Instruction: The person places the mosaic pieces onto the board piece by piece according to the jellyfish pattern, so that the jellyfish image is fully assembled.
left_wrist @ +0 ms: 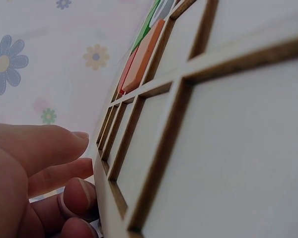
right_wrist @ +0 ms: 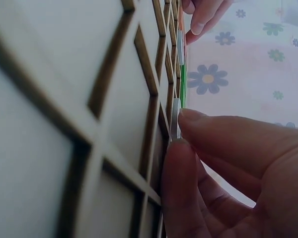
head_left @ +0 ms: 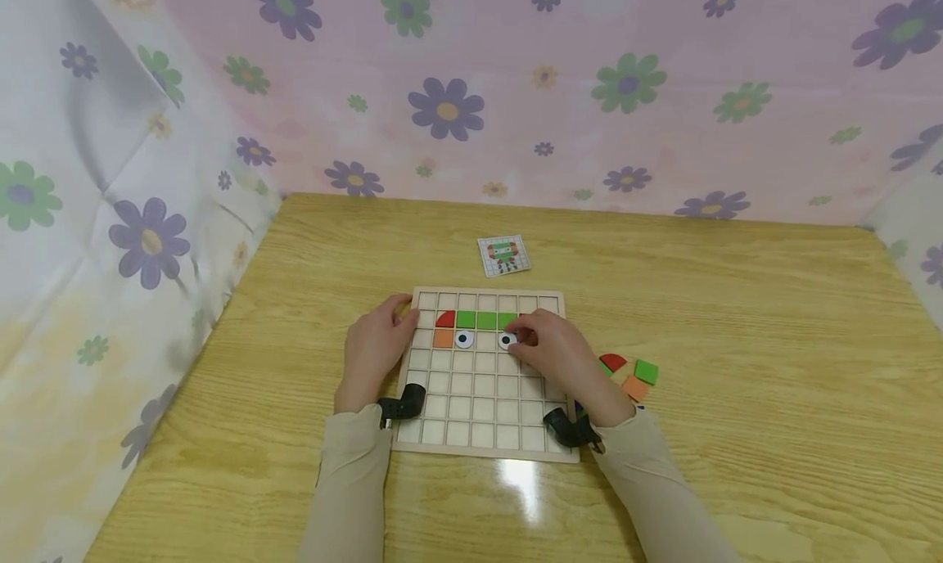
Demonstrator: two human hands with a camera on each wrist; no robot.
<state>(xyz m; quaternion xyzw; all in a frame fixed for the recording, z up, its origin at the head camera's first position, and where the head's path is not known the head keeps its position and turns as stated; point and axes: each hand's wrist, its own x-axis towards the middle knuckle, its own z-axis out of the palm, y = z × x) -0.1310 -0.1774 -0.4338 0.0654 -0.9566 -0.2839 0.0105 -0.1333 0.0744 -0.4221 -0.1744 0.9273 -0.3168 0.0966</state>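
Note:
A wooden grid board (head_left: 486, 452) lies on the table in the head view. My right hand (head_left: 556, 350) pinches a round eye tile (head_left: 504, 340) between thumb and index finger, at a cell in the second filled row. The right wrist view shows the fingertips at the tile's edge (right_wrist: 176, 119). On the board's left side, my left hand (head_left: 372, 346) rests with relaxed fingers against the rim. Another eye tile (head_left: 464, 339) sits beside an orange square (head_left: 443, 339). Above them are a red quarter-circle (head_left: 446, 319) and several green squares (head_left: 486, 321); the row's right end is partly hidden by my right hand.
Loose red, green, orange and blue pieces (head_left: 646, 372) lie right of the board, partly behind my right forearm. A small picture card (head_left: 504, 255) with a coloured figure on a grid lies beyond the board. Flowered cloth (head_left: 501, 162) hangs behind the wooden table (head_left: 737, 317).

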